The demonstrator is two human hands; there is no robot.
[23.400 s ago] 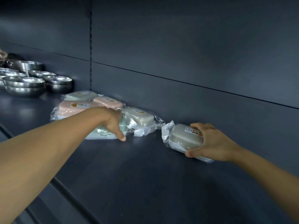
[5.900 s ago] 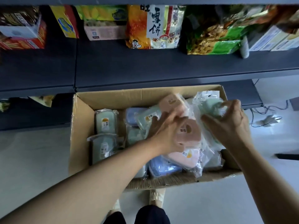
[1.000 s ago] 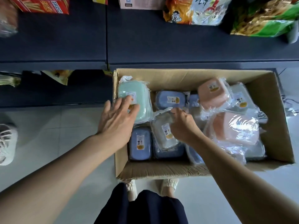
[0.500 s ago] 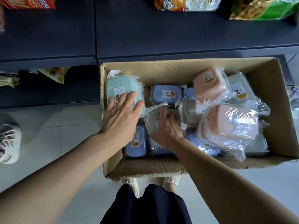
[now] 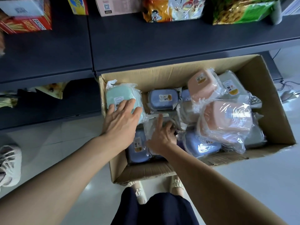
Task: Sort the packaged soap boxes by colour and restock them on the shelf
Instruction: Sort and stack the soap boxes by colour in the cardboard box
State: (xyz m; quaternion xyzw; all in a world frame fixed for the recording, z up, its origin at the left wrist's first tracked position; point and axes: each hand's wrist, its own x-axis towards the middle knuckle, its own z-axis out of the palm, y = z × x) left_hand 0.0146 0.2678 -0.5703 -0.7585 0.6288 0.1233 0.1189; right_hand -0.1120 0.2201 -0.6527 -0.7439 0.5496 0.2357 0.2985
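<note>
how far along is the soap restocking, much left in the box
Nothing finished shows here. In hand: left hand rests flat on a green soap box; right hand digs among wrapped packs. Left: the cardboard box holds many more, blue and pink.

Glossy, crinkled clear plastic film around the smooth plastic soap boxes, rough brown corrugated cardboard for the carton, matt dark shelf at top, shiny pale floor.

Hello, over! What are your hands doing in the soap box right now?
Left hand flat on the mint soap box. Right hand gripping a clear-wrapped pack mid-carton. Pink and blue boxes crowd around.
</note>
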